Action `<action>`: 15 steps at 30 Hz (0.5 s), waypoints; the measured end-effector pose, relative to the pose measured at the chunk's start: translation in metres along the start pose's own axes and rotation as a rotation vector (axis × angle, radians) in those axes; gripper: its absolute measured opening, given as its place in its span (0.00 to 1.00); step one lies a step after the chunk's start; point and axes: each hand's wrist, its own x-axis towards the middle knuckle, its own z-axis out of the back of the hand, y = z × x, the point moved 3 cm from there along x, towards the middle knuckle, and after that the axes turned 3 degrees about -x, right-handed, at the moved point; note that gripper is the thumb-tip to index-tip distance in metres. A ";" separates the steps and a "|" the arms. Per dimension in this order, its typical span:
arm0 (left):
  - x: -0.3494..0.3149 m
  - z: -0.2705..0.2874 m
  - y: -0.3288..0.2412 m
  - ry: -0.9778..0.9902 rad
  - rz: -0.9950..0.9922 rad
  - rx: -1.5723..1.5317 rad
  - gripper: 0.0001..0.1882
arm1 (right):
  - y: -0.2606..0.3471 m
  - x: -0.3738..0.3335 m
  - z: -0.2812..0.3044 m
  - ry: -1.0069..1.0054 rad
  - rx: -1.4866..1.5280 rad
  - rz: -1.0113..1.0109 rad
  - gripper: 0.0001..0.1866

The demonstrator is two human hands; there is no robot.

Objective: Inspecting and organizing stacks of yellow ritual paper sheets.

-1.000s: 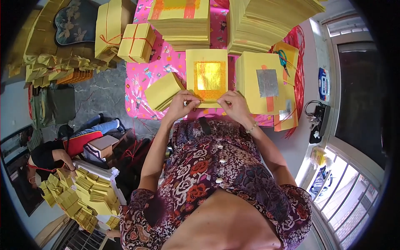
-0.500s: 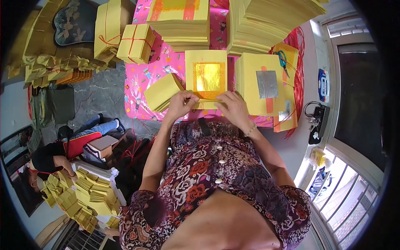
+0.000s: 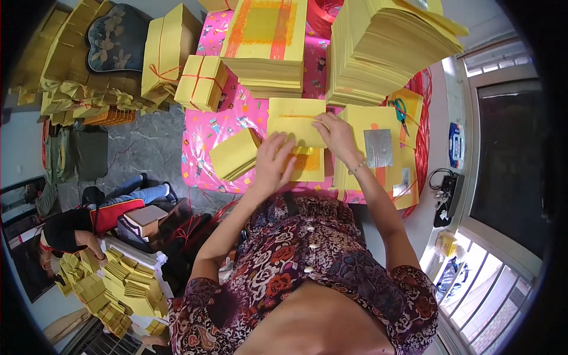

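Note:
A partly folded sheet of yellow paper [image 3: 290, 129] lies on the pink patterned cloth in front of me, a thin orange strip crossing its upper part. Below its lower edge shows more yellow paper with an orange-gold patch [image 3: 309, 162]. My left hand [image 3: 273, 161] rests on the lower left of the paper, fingers apart. At the upper right edge, the fingertips of my right hand [image 3: 339, 139] are closed on the folded sheet. Left of my hands lies a small stack of folded yellow paper [image 3: 234, 155]. Beside my right hand is a stack with a silver square [image 3: 378, 148].
Tall yellow paper stacks [image 3: 263, 74] stand at the table's far side. A red-tied bundle [image 3: 200, 83] sits at the far left. Teal-handled scissors [image 3: 400, 112] lie at right by red string [image 3: 423, 136]. Another person [image 3: 68, 228] works at lower left near folded yellow papers [image 3: 133, 278].
The gold square facing up is now mostly covered by plain yellow paper. My right hand has moved up along the right edge; my left hand has opened onto the sheet. The view has shifted slightly.

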 end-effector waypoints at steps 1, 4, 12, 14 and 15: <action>0.003 -0.009 0.004 0.123 0.003 -0.043 0.31 | -0.004 0.008 -0.003 -0.002 -0.002 0.003 0.09; 0.015 -0.024 0.007 0.268 0.028 0.038 0.36 | -0.019 0.025 -0.013 0.029 -0.033 -0.051 0.10; 0.026 -0.048 0.031 0.325 0.039 0.165 0.41 | -0.021 0.050 -0.025 -0.065 -0.278 0.036 0.12; 0.026 -0.051 0.033 0.349 0.031 0.176 0.42 | -0.021 0.056 -0.031 -0.057 -0.298 0.076 0.12; 0.026 -0.052 0.034 0.349 0.029 0.177 0.42 | -0.021 0.057 -0.035 -0.047 -0.317 0.112 0.13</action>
